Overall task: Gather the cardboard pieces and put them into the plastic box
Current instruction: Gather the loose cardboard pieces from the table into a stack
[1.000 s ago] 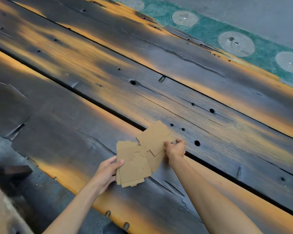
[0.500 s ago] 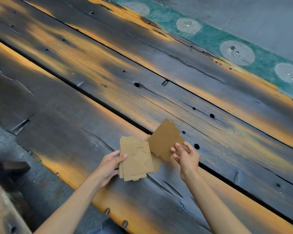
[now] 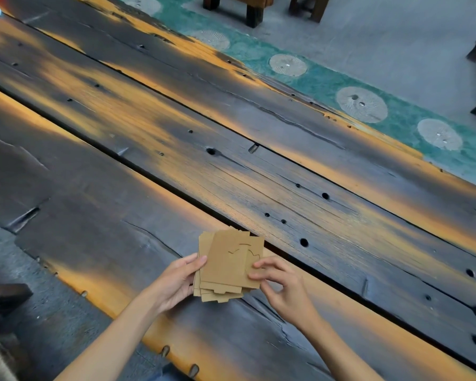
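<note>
- Left hand (image 3: 176,283): sat at the left edge of the stack, thumb laid over the top face and the other fingers (image 3: 188,284) underneath. It was closed on the cards and appeared to bear most of their weight.
- Cards (image 3: 227,266): a stack of thin brown cardboard pieces, roughly rectangular and unevenly squared, with lower edges stepped and notched where pieces stuck out below the top sheet. The stack was held between both hands just above the near plank of the table (image 3: 121,188). The top piece showed short curved cuts near its upper right. Judged light, flat and fairly stiff, but smooth-faced, so loose sheets could slide against one another and fan out. It was best taken by pinching opposite edges through the full thickness, with the thumb pressing down to lock the layers. Tapping the long edge on the wood would likely have squared them.
- Right hand (image 3: 283,287): sat at the right edge, with fingertips (image 3: 254,276) lightly curled and touching the top sheet's lower right corner. This looked like a narrow steadying pinch rather than a firm grasp.
- Box: not in view; no loose pieces were seen on the planks. Gathering was judged near done, with carrying to the box remaining.
- Risk: a slack pinch could have let the lowest sheets drop.
</note>
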A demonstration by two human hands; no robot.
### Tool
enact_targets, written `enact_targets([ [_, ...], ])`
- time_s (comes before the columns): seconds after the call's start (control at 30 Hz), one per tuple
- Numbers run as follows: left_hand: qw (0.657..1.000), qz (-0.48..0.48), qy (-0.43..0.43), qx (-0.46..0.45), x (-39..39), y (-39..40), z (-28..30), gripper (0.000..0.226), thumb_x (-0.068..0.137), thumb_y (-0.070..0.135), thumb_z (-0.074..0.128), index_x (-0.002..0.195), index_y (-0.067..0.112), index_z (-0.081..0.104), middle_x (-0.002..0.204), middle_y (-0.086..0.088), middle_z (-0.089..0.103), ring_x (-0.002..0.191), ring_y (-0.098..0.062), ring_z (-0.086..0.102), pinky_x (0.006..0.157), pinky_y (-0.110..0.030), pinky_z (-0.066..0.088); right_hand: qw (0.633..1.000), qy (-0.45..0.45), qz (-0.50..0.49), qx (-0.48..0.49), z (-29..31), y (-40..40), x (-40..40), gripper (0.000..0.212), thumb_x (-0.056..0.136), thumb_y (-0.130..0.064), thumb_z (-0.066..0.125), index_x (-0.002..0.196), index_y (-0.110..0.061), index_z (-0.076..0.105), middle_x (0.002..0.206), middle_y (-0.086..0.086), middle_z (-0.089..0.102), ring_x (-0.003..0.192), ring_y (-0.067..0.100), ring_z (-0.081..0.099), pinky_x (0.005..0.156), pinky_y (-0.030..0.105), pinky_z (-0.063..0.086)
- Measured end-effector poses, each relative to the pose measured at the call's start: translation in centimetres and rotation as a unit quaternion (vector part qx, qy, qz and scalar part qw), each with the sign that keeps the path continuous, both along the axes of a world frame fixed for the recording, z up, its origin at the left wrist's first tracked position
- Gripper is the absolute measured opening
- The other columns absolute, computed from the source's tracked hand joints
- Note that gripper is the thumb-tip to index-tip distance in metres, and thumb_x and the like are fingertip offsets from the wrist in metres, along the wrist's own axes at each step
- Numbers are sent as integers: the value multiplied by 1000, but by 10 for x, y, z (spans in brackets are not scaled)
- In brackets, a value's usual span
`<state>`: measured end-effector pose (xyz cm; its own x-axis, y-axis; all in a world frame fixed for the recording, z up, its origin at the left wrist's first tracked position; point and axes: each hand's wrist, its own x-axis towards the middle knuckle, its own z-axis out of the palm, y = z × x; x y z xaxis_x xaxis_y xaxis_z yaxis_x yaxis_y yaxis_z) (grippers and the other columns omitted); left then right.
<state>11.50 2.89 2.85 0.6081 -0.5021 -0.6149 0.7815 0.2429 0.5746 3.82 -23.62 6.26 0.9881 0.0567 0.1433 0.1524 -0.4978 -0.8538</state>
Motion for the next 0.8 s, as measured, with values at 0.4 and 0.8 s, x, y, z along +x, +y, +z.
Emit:
enact_targets([
  [0.4, 997, -18, -33, 68, -14, 19, -8, 46, 92, 19, 67, 137, 10, 62, 130, -18, 72, 119, -35, 68, 93, -45, 61, 995, 42, 48, -72, -33, 13, -19, 30, 88, 5, 65, 94, -20, 81, 114, -12, 71, 110, 9, 61, 97, 25, 46],
  [0.8, 984, 102, -14, 144, -11, 52, -25, 30, 99, 9, 60, 127, 17, 68, 119, -12, 78, 102, -24, 76, 80, -38, 63, 941, 266, -156, -137, -83, 25, 52, 75, 83, -37, 77, 146, -17, 42, 141, 3, 51, 130, 22, 49, 107, 39, 44],
])
